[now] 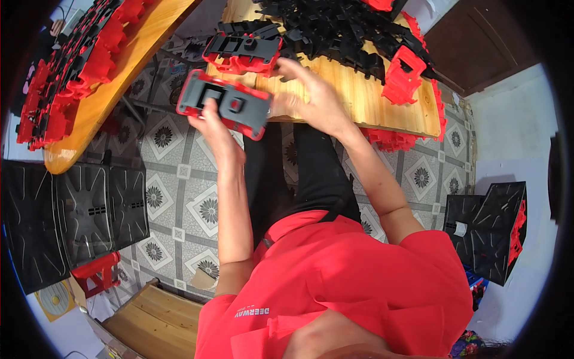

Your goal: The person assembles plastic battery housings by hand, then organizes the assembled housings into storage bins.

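Note:
My left hand [216,133] grips a red and dark grey rectangular plastic part [245,109] over the table's front edge. The thumb lies on its grey top face, beside a dark opening. My right hand [317,102] is just right of that part, somewhat blurred, with its fingers apart and nothing seen in them. Its fingertips come close to the held part's right end; whether they touch it I cannot tell. A similar red and grey part [242,49] lies behind on the wooden table [359,99], near the right hand's upper fingers.
A pile of black plastic pieces [335,30] covers the table's far side. One red piece [403,75] lies at its right. Rows of red and black parts [89,66] fill a second table at left. Black crates [84,206] stand lower left, more crates [490,230] at right. A wooden bench [155,320] is lower left.

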`<state>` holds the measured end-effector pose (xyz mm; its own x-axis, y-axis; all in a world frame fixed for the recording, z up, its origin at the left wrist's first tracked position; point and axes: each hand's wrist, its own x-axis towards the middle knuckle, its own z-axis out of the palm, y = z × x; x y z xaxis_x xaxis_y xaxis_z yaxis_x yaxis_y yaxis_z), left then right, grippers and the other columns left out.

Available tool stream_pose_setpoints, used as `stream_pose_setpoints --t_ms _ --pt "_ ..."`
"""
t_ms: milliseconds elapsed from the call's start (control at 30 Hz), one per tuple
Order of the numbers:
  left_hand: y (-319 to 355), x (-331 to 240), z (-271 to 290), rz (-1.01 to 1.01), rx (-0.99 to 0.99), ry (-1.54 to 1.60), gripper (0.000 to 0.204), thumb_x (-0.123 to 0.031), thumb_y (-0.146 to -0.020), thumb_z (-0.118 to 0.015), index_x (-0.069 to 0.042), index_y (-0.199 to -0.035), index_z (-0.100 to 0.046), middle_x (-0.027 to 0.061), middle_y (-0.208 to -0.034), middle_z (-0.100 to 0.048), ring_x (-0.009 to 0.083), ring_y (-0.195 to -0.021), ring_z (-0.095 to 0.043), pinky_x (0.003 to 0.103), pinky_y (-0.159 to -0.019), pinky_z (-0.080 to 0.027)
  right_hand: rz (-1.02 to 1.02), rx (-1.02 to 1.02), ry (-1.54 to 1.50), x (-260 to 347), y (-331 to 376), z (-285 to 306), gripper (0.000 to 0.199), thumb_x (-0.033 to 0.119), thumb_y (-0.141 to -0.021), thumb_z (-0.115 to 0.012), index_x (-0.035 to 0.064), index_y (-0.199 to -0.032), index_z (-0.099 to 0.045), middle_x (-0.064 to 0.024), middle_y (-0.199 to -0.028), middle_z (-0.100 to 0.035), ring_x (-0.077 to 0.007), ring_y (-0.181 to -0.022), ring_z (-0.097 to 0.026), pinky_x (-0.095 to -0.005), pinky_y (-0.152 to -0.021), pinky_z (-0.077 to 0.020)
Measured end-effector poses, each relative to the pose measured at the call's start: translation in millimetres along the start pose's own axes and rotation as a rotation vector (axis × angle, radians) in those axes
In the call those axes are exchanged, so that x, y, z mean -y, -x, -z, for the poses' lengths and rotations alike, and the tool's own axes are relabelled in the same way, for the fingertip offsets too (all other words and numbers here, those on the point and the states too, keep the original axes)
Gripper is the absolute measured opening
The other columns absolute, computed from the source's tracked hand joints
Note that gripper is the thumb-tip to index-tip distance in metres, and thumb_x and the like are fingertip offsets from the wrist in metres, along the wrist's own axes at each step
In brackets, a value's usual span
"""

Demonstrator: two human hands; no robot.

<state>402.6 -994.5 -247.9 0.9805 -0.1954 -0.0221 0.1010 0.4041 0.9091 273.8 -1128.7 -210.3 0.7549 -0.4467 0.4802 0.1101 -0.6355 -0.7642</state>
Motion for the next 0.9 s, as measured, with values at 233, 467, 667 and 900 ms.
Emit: stream_pose_setpoints --t_ms 233,467,667,900 --pt "-70 34 7 0.077 -0.181 -0.455 0.062 -0.044 -0.089 -0.050 0.004 -0.129 -0.048 0.0220 -0.136 -0.046 0.0326 -0.125 -0.045 0.045 -0.105 -0.032 0.054 -0.819 0.729 -44 22 56 0.038 0.019 -0.078 -0.073 0.0104 -0.114 -0.063 -0.0104 -0.126 -0.056 -0.0295 -0.115 -0.049 -0.0426 -0.099 -0.0337" --pt "-56 15 -44 0.185 -0.296 -0.882 0.103 -0.077 -0.084 -0.032 -0.001 -0.150 -0.010 0.0236 -0.150 -0.030 0.0338 -0.141 -0.027 0.055 -0.115 -0.002 -0.183 -0.575 1.384 -63 58 135 0.042 0.031 -0.075 -0.077 0.0131 -0.111 -0.065 -0.0083 -0.119 -0.061 -0.0270 -0.112 -0.053 -0.0417 -0.099 -0.0339" --pt "-43 15 -21 -0.095 -0.342 -0.673 0.100 -0.067 -0.087 -0.048 -0.001 -0.150 -0.006 0.0273 -0.139 -0.039 0.0407 -0.131 -0.038 0.050 -0.111 -0.024 -0.248 -0.584 0.867 -39 77 149 0.023 0.024 -0.075 -0.075 0.0133 -0.094 -0.067 -0.0057 -0.089 -0.069 -0.0228 -0.078 -0.065 -0.0362 -0.074 -0.0450" --pt "110 9 -52 0.221 0.726 0.108 0.084 -0.018 -0.091 -0.062 -0.011 -0.152 -0.004 0.0178 -0.145 -0.032 0.0258 -0.131 -0.036 0.043 -0.109 -0.030 0.205 -0.216 0.667 39 92 98 0.021 0.025 -0.076 -0.074 0.0123 -0.091 -0.069 -0.0034 -0.090 -0.068 -0.0222 -0.076 -0.063 -0.0344 -0.074 -0.0465"
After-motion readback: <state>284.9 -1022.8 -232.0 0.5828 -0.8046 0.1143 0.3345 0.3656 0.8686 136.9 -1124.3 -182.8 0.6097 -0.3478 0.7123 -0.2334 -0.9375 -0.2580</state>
